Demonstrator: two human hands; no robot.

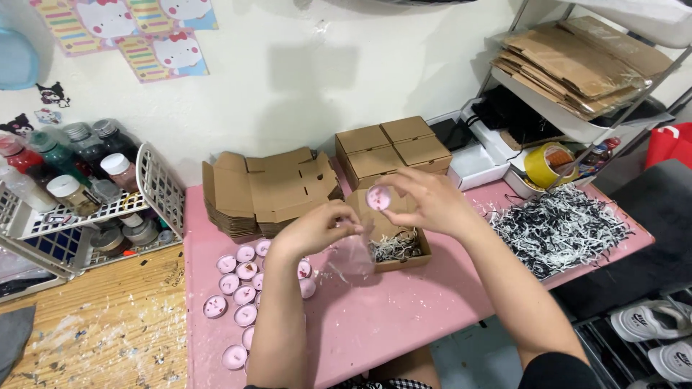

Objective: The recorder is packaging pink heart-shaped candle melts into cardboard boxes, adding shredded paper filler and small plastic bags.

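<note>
My right hand [425,202] pinches a small pink tealight candle [378,197] above an open brown cardboard box [420,253] that holds shredded paper. Just left of the box, my left hand [313,229] grips the top of a small clear plastic bag [352,257] that hangs down to the pink table [375,317]. Several more pink tealight candles [238,288] lie in a group on the table under and beside my left forearm.
A stack of flat unfolded boxes [263,191] and closed small boxes [393,148] stand at the back. Shredded black and white paper [559,227] is piled at the right. A white basket of jars [79,194] sits left, a wire shelf with cardboard [577,65] right.
</note>
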